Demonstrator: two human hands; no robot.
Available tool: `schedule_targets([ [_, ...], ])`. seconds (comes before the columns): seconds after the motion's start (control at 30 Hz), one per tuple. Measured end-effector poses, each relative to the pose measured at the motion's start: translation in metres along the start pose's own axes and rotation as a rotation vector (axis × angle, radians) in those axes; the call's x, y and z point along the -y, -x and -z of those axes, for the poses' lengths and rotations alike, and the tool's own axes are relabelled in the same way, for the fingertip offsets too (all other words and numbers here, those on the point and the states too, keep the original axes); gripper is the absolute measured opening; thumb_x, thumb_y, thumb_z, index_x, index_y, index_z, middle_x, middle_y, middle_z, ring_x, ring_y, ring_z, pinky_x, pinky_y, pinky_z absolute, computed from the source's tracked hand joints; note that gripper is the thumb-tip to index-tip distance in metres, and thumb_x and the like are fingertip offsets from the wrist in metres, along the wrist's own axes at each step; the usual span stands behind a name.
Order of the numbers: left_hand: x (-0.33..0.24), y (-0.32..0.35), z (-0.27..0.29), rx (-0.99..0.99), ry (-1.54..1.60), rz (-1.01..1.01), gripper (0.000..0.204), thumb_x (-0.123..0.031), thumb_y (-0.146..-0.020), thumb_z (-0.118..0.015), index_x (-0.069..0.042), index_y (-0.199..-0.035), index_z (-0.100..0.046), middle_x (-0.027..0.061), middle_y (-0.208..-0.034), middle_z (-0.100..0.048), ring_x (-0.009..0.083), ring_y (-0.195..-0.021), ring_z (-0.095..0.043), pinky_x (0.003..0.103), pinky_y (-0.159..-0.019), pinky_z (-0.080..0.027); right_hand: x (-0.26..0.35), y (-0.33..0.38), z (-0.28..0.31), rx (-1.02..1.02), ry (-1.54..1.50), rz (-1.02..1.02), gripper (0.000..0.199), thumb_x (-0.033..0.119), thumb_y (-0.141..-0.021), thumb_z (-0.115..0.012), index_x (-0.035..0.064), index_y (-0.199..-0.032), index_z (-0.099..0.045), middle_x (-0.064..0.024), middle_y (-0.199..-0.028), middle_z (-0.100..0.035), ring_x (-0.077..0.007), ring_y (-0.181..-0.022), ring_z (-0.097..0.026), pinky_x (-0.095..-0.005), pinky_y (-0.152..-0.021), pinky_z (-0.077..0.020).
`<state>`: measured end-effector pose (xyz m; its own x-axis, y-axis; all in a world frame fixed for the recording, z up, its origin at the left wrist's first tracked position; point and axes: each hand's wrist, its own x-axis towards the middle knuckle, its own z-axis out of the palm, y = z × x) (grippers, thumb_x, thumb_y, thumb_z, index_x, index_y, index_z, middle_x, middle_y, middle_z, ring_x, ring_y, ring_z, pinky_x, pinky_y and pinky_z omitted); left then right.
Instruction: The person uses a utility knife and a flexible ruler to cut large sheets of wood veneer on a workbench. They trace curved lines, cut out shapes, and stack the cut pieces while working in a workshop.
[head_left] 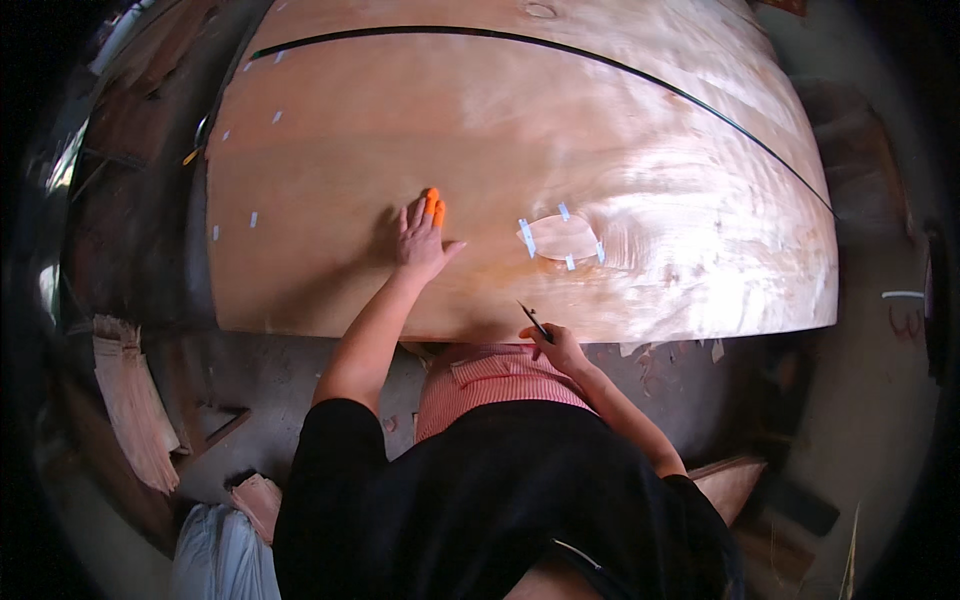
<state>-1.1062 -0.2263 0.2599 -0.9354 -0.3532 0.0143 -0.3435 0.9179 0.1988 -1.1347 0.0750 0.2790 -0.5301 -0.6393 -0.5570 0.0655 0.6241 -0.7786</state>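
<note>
My left hand (423, 245) lies palm down with its fingers spread on a wide sheet of pale wood veneer (330, 170). Orange covers sit on two of its fingers. At the sheet's near edge, my right hand (563, 350) is closed around a thin dark pointed tool (541, 325), its tip angled up and left over the wood. Its exact kind is hard to make out. Beyond the right hand, a leaf-shaped veneer patch (562, 238) is held to the sheet by several strips of pale blue tape (527, 239).
A long dark strip (450, 32) curves across the sheet's far part. Small tape bits (254, 219) dot its left side. Bundled veneer strips (135, 405) stand at the lower left, near a whitish plastic bag (225, 555). Veneer scraps (725, 485) lie at the lower right.
</note>
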Motion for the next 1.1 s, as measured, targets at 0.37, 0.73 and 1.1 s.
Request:
schedule_targets([
  [0.37,0.019,0.01,0.011,0.028,0.021,-0.092,0.068,-0.043,-0.072,-0.056,-0.004,-0.123,-0.034,0.0111,-0.133,-0.024,0.0237,-0.122,-0.022,0.046,-0.1,-0.014,0.06,-0.107,0.021,-0.364,0.87,0.426,0.04,0.012,-0.084,-0.033,0.0054,-0.123,-0.034,-0.0057,-0.131,-0.028,-0.0218,-0.119,-0.026,-0.0326,-0.096,-0.025],
  [0.73,0.036,0.214,0.051,-0.075,0.07,0.288,0.06,-0.032,-0.075,-0.054,-0.002,-0.123,-0.034,0.0178,-0.132,-0.021,0.0334,-0.121,-0.021,0.049,-0.097,-0.017,0.056,-0.131,-0.006,-0.382,0.879,0.531,0.046,0.012,-0.081,-0.036,0.0093,-0.126,-0.032,-0.0048,-0.132,-0.028,-0.0211,-0.124,-0.02,-0.0371,-0.101,-0.0163],
  [1.1,0.025,0.435,0.059,0.18,0.129,0.804,0.058,-0.037,-0.077,-0.05,-0.004,-0.122,-0.035,0.0155,-0.135,-0.018,0.0323,-0.122,-0.022,0.051,-0.094,-0.02,0.065,-0.096,-0.046,-0.342,1.069,0.429,0.069,-0.002,-0.064,-0.044,0.0095,-0.129,-0.025,-0.0038,-0.136,-0.019,-0.0222,-0.125,-0.017,-0.0397,-0.101,-0.0135],
])
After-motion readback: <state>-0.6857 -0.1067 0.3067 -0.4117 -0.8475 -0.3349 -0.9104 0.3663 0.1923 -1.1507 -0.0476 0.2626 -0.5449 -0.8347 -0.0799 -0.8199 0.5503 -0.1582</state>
